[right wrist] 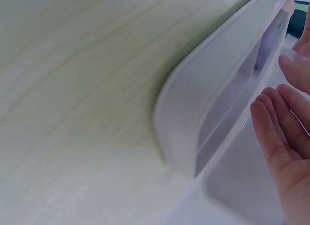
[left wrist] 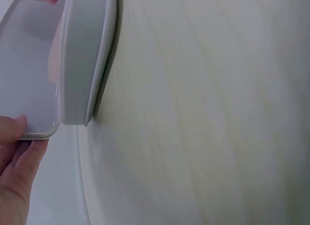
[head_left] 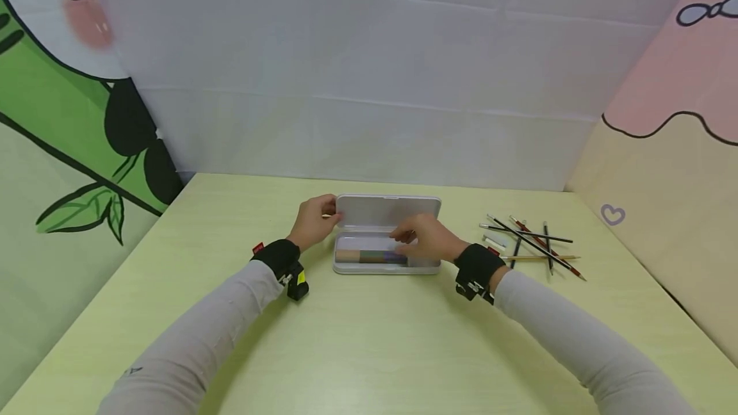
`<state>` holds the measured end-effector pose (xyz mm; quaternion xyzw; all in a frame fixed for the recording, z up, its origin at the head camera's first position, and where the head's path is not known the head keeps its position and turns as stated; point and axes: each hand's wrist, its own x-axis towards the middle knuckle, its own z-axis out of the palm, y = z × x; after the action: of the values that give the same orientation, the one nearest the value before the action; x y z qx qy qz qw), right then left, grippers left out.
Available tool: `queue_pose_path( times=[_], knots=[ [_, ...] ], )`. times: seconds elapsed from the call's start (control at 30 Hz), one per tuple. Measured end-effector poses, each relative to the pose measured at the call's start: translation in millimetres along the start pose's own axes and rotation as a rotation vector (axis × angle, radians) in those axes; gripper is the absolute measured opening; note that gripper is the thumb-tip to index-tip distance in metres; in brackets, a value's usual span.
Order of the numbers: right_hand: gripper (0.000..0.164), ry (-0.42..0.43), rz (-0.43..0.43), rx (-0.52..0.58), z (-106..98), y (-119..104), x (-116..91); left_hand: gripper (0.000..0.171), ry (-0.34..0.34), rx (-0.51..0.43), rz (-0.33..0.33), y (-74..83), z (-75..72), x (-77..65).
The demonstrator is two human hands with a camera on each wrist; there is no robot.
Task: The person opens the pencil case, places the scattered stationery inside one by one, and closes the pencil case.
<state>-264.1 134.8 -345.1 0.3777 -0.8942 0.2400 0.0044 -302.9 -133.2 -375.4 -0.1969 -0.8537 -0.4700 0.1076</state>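
An oblong white pencil case stands mid-table, its lid raised at the back and its base facing me. Inside the base lies a strip of tan, green and bluish blocks of colour, partly covered by my right hand. My left hand pinches the lid's left edge; in the left wrist view, thumb and fingers sit on either side of the rim. Over the right half of the base hovers my right hand. In the right wrist view its fingers and thumb are apart, with nothing between them.
Several pencils lie crossed in a loose pile to the right of the case, with a small white piece among them. A white cloth wall rises behind the table, and patterned panels stand at both sides.
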Motion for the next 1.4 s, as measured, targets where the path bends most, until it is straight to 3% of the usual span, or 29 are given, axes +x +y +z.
queue_pose_path(
  times=[0.37, 0.73, 1.07, 1.4],
  knots=[
    [0.022, 0.105, 0.015, -0.011, -25.7, 31.9, -33.9, 0.018, 0.000, -0.002, -0.003, -1.3, -1.5, 2.5],
    [0.023, 0.158, 0.159, -0.156, -64.0, 65.5, -67.6, 0.019, 0.007, 0.018, -0.001, -3.7, -2.6, 5.4],
    [0.019, 0.121, 0.276, -0.264, -65.0, 92.3, -87.4, 0.019, 0.003, 0.012, -0.015, -4.3, 0.5, 3.3],
    [0.008, 0.154, 0.307, -0.249, -59.0, 101.2, -97.3, 0.019, 0.003, 0.001, -0.003, -4.0, 2.1, 2.5]
  ],
)
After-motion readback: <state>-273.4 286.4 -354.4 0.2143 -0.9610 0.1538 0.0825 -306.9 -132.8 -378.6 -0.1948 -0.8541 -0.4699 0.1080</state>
